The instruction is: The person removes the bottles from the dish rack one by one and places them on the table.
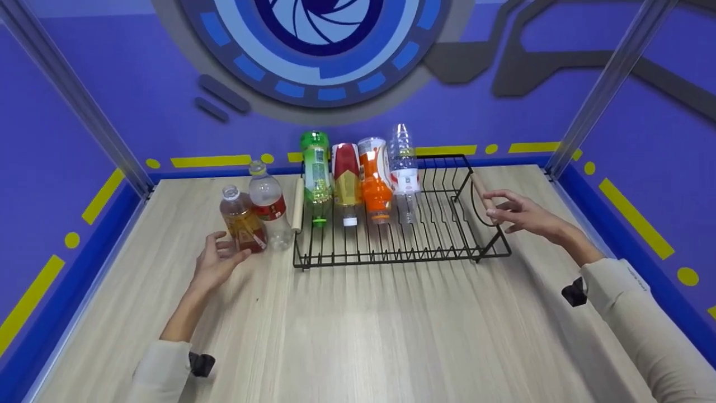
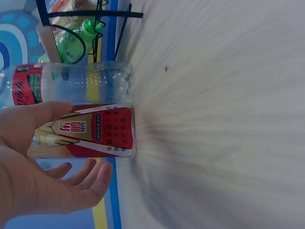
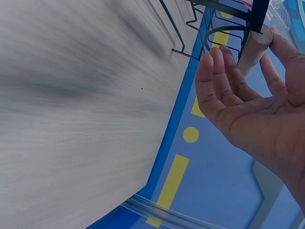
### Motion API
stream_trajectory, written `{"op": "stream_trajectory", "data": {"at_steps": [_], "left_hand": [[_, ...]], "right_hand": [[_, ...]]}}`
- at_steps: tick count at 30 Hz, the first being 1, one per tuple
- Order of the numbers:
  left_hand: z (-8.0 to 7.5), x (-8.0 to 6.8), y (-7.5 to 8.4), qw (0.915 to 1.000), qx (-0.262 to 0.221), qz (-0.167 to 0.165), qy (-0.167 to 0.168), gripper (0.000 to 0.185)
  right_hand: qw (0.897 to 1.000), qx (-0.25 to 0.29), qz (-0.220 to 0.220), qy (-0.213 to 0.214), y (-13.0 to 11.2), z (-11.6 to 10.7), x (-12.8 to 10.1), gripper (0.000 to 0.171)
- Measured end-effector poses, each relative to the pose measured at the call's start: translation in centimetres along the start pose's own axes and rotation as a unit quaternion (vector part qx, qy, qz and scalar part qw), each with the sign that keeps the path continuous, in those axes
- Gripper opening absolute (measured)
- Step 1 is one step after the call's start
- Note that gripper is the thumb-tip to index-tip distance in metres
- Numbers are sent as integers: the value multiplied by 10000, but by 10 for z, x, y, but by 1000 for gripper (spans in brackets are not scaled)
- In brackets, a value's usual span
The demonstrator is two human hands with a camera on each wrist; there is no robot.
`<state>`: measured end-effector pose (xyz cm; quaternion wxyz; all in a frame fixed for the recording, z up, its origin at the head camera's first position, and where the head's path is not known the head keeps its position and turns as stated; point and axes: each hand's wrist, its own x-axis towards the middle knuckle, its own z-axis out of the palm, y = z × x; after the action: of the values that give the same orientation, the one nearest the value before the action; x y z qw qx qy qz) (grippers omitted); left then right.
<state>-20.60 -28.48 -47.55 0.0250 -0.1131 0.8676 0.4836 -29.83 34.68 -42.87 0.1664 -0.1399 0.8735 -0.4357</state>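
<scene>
On the left of the table stands a bottle with a red and gold label (image 1: 246,228), holding reddish-brown contents. My left hand (image 1: 215,263) is spread around its lower part. In the left wrist view the thumb (image 2: 52,110) overlaps the label, while the loosely bent fingers (image 2: 97,183) show a gap to the bottle. A clear bottle with a red label (image 1: 271,210) stands close beside it. My right hand (image 1: 528,215) pinches the wooden handle (image 3: 252,50) at the right end of a black wire rack (image 1: 391,258) between thumb and index finger; the other fingers hang free.
Within the rack lie a green bottle (image 1: 318,173), a red and gold bottle (image 1: 348,173), an orange bottle (image 1: 376,178) and a clear bottle (image 1: 404,173), side by side. Another wooden handle (image 1: 298,204) is at the rack's left end. Blue panels (image 1: 112,33) enclose the table (image 1: 347,336).
</scene>
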Motion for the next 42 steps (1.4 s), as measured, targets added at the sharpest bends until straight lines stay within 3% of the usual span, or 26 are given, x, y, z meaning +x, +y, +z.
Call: {"op": "stream_trajectory", "data": {"at_steps": [3, 9, 16, 20, 27, 35, 42], "left_hand": [[3, -12, 7, 9997, 88, 83, -232, 74], [16, -31, 25, 9962, 109, 603, -612, 46], [41, -36, 44, 9855, -366, 1291, -1035, 36], [52, -34, 50, 9815, -581, 1458, -1099, 35], [61, -30, 48, 9804, -659, 1433, -1176, 35], [62, -31, 44, 9806, -885, 1194, -1280, 37], [62, -32, 40, 9815, -958, 950, -1362, 39]], "right_hand": [[10000, -16, 21, 43, 2, 0, -4, 58], [9999, 102, 55, 92, 8, 1, -12, 59], [9997, 181, 95, 131, 12, 2, -18, 59], [9998, 37, 58, 192, 12, 5, -19, 58], [9972, -619, -299, 310, 1, 9, -11, 53], [9792, -1468, -831, 1130, -32, 2, 8, 38], [9773, -1633, -1015, 890, -70, 10, 30, 34]]}}
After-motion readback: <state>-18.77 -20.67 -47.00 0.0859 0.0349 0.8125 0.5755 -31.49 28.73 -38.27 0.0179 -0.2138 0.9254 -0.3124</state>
